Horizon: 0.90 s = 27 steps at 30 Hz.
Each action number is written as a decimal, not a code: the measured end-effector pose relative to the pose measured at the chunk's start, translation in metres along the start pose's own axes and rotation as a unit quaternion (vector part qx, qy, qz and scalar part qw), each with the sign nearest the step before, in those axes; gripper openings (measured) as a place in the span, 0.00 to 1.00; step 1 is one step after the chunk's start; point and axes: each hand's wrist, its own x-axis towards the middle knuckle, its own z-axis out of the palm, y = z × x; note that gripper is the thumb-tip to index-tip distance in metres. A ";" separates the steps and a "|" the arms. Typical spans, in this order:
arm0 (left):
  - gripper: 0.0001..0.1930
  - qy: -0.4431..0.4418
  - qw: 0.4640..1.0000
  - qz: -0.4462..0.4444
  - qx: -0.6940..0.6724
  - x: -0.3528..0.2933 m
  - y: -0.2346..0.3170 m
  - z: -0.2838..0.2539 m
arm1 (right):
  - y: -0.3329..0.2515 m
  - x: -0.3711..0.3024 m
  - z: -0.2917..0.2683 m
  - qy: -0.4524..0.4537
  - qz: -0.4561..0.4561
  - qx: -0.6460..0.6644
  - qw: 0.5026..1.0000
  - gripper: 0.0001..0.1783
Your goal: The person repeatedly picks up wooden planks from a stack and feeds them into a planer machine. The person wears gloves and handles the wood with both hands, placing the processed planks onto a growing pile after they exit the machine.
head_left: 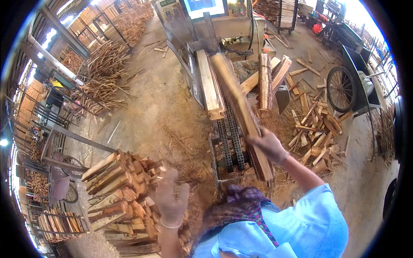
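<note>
My right hand (269, 146), in a pale glove, grips the near part of a long wooden plank (241, 109). The plank slants away over the right side of a machine's chain conveyor (229, 144), its far end near the machine head. Left of it, a stack of sawn boards (209, 88) rests on the conveyor. My left hand (171, 195), gloved and somewhat blurred, is raised with its thumb apart and nothing in it. Beneath and beside that hand lies a large pile of split timber (122, 195).
The machine (215, 32) with a screen stands ahead. Rough timber pieces (265, 81) lean right of the conveyor. Offcuts (316, 137) litter the floor at right, near a wheeled cart (344, 88). Stick heaps (105, 73) and another cart (62, 185) are at left.
</note>
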 end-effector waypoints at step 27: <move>0.10 -0.009 0.923 -0.384 -0.008 -0.311 -0.072 0.036 | -0.070 0.329 0.134 0.041 -0.058 -0.246 0.967 0.46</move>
